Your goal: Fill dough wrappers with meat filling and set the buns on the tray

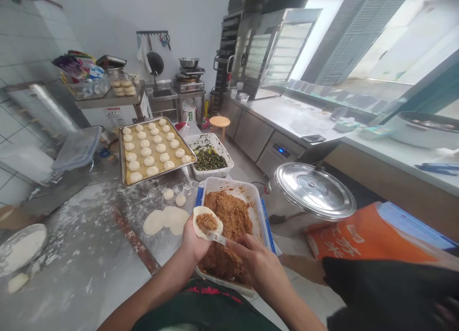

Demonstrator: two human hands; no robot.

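Note:
My left hand cups a round dough wrapper with a lump of brown filling in its middle. My right hand grips a pale flat spatula, its tip against the wrapper's near edge. Both hands are over a plastic tub of brown minced filling. On the floured steel table, several flat wrappers overlap to the left of my left hand. Just behind them sit two small pleated buns.
A tray of pleated buns and a tub of chopped green filling stand behind. A rolling pin and flour bowl lie left. To the right are a lidded steel pot, an orange bag and another person's black sleeve.

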